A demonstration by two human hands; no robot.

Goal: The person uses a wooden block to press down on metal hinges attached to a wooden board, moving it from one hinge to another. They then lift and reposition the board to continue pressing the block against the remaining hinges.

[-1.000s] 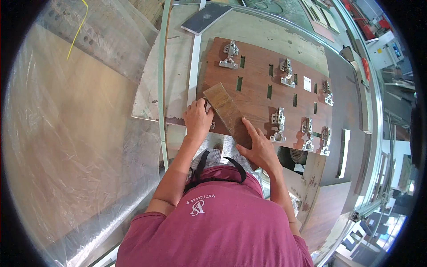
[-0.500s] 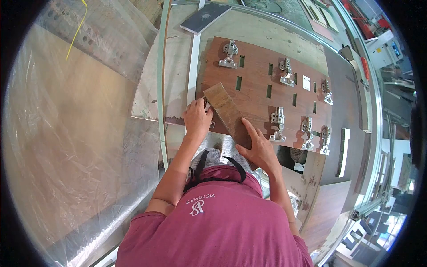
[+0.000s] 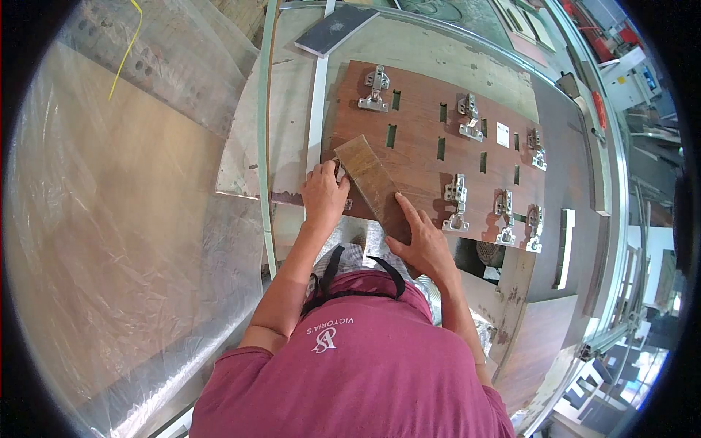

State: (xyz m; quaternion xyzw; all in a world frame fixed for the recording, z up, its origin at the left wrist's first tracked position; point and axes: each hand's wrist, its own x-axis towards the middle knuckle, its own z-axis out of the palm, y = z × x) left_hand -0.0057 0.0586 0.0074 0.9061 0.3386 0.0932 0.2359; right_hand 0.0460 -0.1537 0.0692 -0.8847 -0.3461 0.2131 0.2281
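A narrow brown wooden strip point(image 3: 371, 177) lies slantwise over the near left part of a reddish-brown board point(image 3: 420, 95) with rectangular slots. My right hand point(image 3: 425, 241) is closed round the strip's near end. At the board's near left edge, my left hand point(image 3: 323, 191) pinches a small metal hinge, mostly hidden by the fingers, beside the strip. Several metal hinges stand on the board, one at the far left point(image 3: 374, 89) and another point(image 3: 456, 203) just right of my right hand. A white square plate point(image 3: 503, 134) lies between slots.
Clear plastic sheeting point(image 3: 131, 241) covers a large panel on the left. A dark rectangular piece point(image 3: 337, 31) rests at the far edge of the table. On the dark panel to the right lies a white strip point(image 3: 564, 248). A metal rail point(image 3: 617, 190) runs along the right side.
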